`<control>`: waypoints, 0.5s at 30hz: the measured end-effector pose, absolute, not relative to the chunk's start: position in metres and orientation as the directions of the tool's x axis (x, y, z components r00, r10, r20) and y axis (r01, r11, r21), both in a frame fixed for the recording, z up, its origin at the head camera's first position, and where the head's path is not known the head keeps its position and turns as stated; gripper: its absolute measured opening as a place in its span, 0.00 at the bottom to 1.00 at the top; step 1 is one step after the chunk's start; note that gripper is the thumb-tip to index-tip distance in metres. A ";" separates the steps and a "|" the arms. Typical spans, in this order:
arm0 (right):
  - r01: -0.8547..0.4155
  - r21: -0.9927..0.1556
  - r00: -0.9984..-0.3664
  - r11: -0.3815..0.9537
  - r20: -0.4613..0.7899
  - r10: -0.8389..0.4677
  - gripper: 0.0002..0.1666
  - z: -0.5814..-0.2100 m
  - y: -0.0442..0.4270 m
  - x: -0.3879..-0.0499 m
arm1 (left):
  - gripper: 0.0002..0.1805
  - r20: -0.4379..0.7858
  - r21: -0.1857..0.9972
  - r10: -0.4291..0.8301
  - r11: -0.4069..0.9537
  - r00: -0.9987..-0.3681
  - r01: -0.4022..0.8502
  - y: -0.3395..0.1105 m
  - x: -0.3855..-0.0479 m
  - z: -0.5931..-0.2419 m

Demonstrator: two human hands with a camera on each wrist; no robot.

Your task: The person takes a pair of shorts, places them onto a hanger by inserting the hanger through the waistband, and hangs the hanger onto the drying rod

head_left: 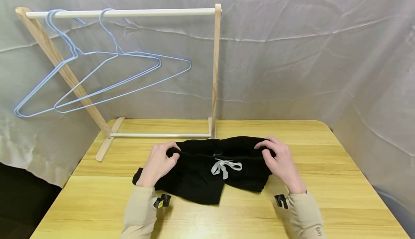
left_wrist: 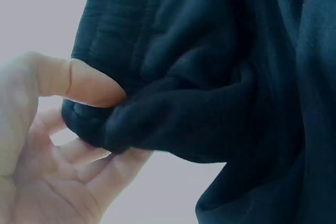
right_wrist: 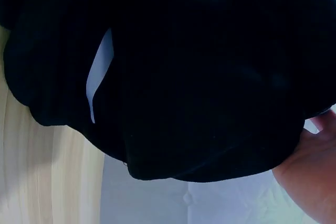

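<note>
Black shorts (head_left: 197, 177) with a grey drawstring bow (head_left: 224, 167) at the front are held up by the waistband over the wooden table. My left hand (head_left: 161, 161) pinches the left end of the waistband; in the left wrist view the thumb (left_wrist: 97, 85) presses on the gathered black cloth (left_wrist: 184, 119) with fingers behind it. At the opposite end, my right hand (head_left: 281, 159) grips the waistband between thumb and fingers. In the right wrist view the dark cloth (right_wrist: 210, 103) covers most of that hand (right_wrist: 310, 169), so its fingertips are hidden there.
A wooden rack (head_left: 215, 70) with a white top rail (head_left: 162, 12) stands at the back left of the table (head_left: 324, 181). Several light-blue hangers (head_left: 107, 61) hang from it. Grey cloth (head_left: 291, 62) hangs behind and at the sides.
</note>
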State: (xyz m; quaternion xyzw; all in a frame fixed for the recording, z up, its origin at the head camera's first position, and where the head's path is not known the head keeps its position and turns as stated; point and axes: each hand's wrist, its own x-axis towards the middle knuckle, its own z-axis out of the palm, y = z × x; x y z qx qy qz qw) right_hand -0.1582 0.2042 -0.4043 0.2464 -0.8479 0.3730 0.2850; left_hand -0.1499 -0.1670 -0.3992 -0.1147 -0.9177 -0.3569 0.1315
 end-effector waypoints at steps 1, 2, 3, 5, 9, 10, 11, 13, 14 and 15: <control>-0.635 -0.495 -0.714 0.593 0.669 -0.206 0.22 -0.404 0.203 -0.158 | 0.11 0.289 0.631 0.120 0.722 -0.950 0.283 -0.168 -0.149 -0.399; -0.634 -0.497 -0.715 0.592 0.669 -0.204 0.21 -0.404 0.202 -0.158 | 0.11 0.265 0.630 0.127 0.728 -0.956 0.271 -0.168 -0.149 -0.399; -0.630 -0.502 -0.719 0.592 0.665 -0.200 0.21 -0.404 0.202 -0.157 | 0.11 0.247 0.629 0.134 0.731 -0.960 0.264 -0.169 -0.149 -0.399; -0.613 -0.516 -0.735 0.599 0.651 -0.191 0.21 -0.404 0.201 -0.157 | 0.09 0.222 0.630 0.140 0.735 -0.965 0.251 -0.170 -0.149 -0.400; -0.579 -0.534 -0.766 0.616 0.615 -0.187 0.21 -0.405 0.202 -0.155 | 0.15 0.189 0.655 0.129 0.722 -0.973 0.223 -0.171 -0.149 -0.401; -0.573 -0.540 -0.773 0.617 0.607 -0.187 0.21 -0.405 0.203 -0.155 | 0.20 0.181 0.665 0.129 0.714 -0.975 0.218 -0.172 -0.149 -0.401; -0.565 -0.547 -0.780 0.618 0.599 -0.183 0.20 -0.405 0.203 -0.155 | 0.24 0.173 0.675 0.135 0.705 -0.976 0.217 -0.173 -0.149 -0.401; -0.540 -0.570 -0.799 0.619 0.579 -0.163 0.19 -0.406 0.204 -0.155 | 0.24 0.174 0.687 0.153 0.689 -0.973 0.232 -0.174 -0.150 -0.401; -0.525 -0.581 -0.808 0.622 0.570 -0.149 0.19 -0.407 0.205 -0.155 | 0.22 0.172 0.694 0.164 0.680 -0.971 0.238 -0.176 -0.150 -0.401; -0.510 -0.592 -0.817 0.624 0.561 -0.135 0.18 -0.407 0.205 -0.156 | 0.18 0.171 0.698 0.174 0.673 -0.970 0.244 -0.177 -0.150 -0.401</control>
